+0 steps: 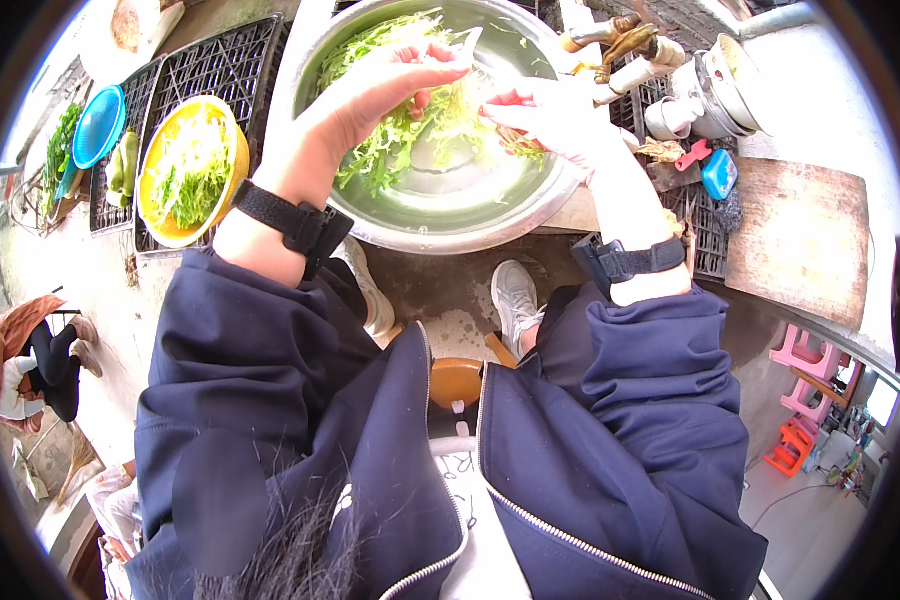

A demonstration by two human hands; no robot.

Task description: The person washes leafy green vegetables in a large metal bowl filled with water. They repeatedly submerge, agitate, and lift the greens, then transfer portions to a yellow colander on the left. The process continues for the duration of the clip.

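A wide metal basin of water holds loose frilly leafy greens, mostly at its left side. Above the water, my left hand has its fingertips bent together near a pale stem; glare hides whether it grips it. My right hand, partly washed out by sunlight, is closed around a small bunch of greens with reddish-brown stem ends. The two hands are a short way apart. Left of the basin, a yellow plastic colander holds more of the greens.
Black plastic crates lie at left, with a blue basket and green gourds. At right are a wooden board, a blue soap box and metal pots. Another person sits at far left.
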